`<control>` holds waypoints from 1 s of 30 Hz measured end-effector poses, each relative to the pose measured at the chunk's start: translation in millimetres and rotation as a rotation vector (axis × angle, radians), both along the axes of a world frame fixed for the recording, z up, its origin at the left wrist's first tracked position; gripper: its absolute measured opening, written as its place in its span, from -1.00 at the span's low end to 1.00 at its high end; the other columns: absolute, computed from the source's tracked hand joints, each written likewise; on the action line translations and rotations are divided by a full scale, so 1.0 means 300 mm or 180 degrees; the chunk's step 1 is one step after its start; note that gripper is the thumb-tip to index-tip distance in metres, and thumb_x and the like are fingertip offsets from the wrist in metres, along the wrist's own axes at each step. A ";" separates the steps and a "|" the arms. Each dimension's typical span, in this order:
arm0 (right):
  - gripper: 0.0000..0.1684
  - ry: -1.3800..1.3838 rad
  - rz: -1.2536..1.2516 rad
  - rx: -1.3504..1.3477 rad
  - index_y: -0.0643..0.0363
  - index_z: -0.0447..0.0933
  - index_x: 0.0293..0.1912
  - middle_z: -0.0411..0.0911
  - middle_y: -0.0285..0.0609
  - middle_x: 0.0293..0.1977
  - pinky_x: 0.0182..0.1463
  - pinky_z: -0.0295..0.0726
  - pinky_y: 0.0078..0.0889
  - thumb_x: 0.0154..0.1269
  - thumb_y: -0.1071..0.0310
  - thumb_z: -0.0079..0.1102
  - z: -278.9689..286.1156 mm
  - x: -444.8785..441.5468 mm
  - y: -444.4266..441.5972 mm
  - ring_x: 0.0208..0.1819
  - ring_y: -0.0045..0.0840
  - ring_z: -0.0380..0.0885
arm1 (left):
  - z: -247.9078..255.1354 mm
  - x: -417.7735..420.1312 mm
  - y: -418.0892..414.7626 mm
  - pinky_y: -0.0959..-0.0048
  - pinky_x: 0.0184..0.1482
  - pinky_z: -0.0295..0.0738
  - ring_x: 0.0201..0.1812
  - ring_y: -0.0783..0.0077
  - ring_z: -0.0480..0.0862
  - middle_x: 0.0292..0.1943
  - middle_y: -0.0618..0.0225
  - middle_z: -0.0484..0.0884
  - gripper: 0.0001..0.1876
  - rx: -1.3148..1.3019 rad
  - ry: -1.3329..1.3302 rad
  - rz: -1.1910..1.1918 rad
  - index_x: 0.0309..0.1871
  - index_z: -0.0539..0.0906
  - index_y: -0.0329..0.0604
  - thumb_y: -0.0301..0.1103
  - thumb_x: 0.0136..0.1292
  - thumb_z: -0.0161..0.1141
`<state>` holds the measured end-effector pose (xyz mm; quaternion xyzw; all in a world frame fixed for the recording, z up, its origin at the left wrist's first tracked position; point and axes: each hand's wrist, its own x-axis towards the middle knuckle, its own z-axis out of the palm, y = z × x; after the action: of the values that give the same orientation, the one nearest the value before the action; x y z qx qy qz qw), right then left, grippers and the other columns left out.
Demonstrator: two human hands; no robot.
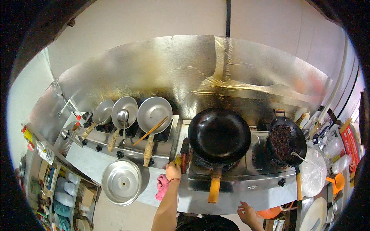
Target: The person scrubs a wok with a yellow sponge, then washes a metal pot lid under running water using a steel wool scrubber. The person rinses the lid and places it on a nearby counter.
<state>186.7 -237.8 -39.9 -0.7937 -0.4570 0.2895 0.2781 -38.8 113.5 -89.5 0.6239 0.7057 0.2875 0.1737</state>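
Observation:
My left hand point(173, 171) is closed around a small yellow-green object point(177, 160) at the front of the counter; my fingers hide most of it. Just right of that hand lies a dark tool with a reddish-brown handle point(184, 156). A crumpled pink cloth point(162, 187) is beside my left wrist. My right hand point(246, 213) hangs before the counter's front edge, fingers apart, and nothing shows in it. Between and beyond my hands, a black wok point(219, 135) with a wooden handle point(214, 187) sits on the stove, its inside bare and shiny.
Left, three metal pans point(154, 112) with wrapped handles rest on burners; one holds a ladle point(122, 115), another wooden chopsticks point(153, 128). A steel basin point(122, 182) stands in front. Right, a second wok point(294, 144) holds dark crumbly food point(279, 141), beside a plastic bag point(313, 173).

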 end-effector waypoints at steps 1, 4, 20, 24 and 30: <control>-0.46 0.0028 0.0128 0.0035 0.32 0.34 0.08 0.60 -0.05 -0.29 -0.17 0.57 -0.35 0.07 0.42 0.18 0.007 -0.027 0.028 -0.29 -0.31 0.62 | 0.018 -0.031 -0.005 0.10 -0.23 0.53 -0.25 0.01 0.61 -0.27 0.06 0.60 -0.75 -0.0092 -0.0050 -0.0011 -0.20 0.60 -0.08 -0.18 0.13 0.10; -0.48 -0.0020 0.0145 0.0269 0.35 0.34 0.06 0.60 -0.02 -0.32 -0.20 0.58 -0.36 0.06 0.48 0.16 0.029 -0.067 0.063 -0.30 -0.30 0.62 | -0.018 -0.028 0.003 0.05 -0.24 0.50 -0.29 -0.07 0.61 -0.33 -0.01 0.60 -0.75 -0.0048 0.0121 -0.0466 -0.21 0.58 -0.13 -0.19 0.16 0.07; -0.46 -0.0180 0.0022 0.0031 0.25 0.32 0.11 0.60 -0.04 -0.27 -0.16 0.56 -0.29 0.11 0.36 0.17 0.000 -0.135 0.040 -0.25 -0.26 0.60 | -0.198 -0.610 -0.459 0.48 -0.21 0.43 -0.27 0.46 0.51 -0.36 0.38 0.52 -0.66 0.0138 -0.5536 0.1443 -0.11 0.46 -0.15 -0.07 0.27 0.04; -0.45 -0.0150 0.0200 -0.0253 0.19 0.29 0.15 0.58 -0.08 -0.18 -0.09 0.53 -0.23 0.16 0.28 0.12 -0.017 -0.114 0.025 -0.20 -0.23 0.58 | -0.224 -0.844 -0.439 0.49 -0.14 0.46 -0.20 0.44 0.54 -0.26 0.24 0.54 -0.67 0.0966 -0.3985 0.0755 -0.08 0.48 -0.25 -0.17 0.26 0.03; -0.44 0.0062 0.0288 -0.0232 0.18 0.23 0.18 0.54 0.02 -0.12 -0.05 0.49 -0.07 0.20 0.23 0.04 -0.006 -0.043 0.003 -0.09 -0.08 0.51 | -0.488 -1.067 -0.332 0.28 -0.20 0.50 -0.20 0.36 0.56 -0.27 0.24 0.56 -0.71 0.2139 -0.0923 0.0580 -0.04 0.48 -0.19 -0.35 0.18 0.17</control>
<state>173.8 -236.9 -41.6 -0.7790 -0.4789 0.3259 0.2401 -358.8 14.1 -235.8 0.5335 0.5928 0.6025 0.0311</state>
